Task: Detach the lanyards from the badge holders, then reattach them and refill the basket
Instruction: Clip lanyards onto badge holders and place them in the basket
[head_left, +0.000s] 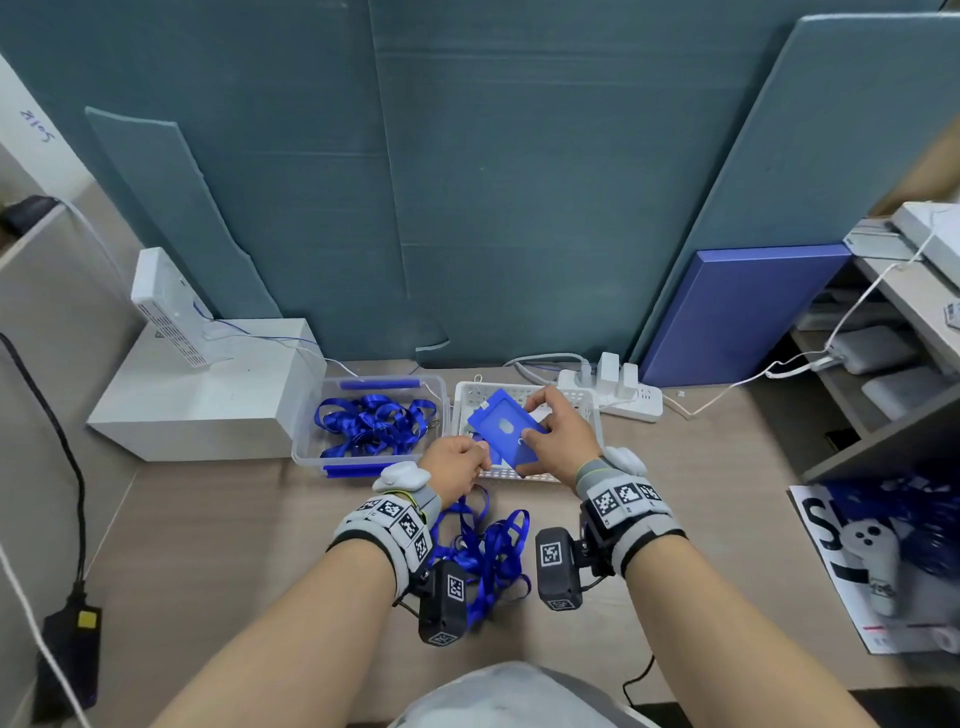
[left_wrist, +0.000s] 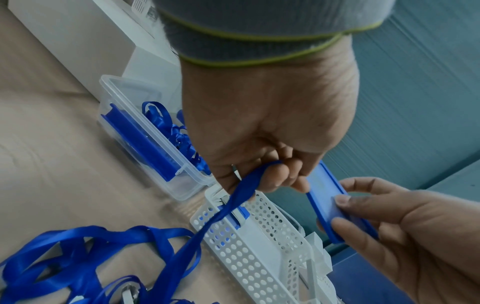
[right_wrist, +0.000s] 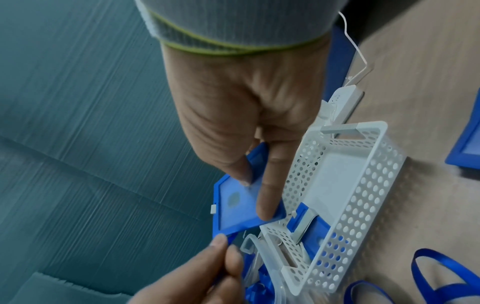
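Teal partition panels stand behind the beige desk. At center frame, above the white perforated basket, the right hand pinches the blue badge holder by its edges. The left hand curls around the lanyard; its clip is probably hidden inside the fingers. The holder looks stiff and light, so its rim is best to take; the ribbon is soft and slippery.

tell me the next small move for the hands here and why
Probably bring the lanyard end up to the badge holder and clip it on: the left hand pinches the strap, the right hand holds the holder tilted above the white basket, and they look unjoined.
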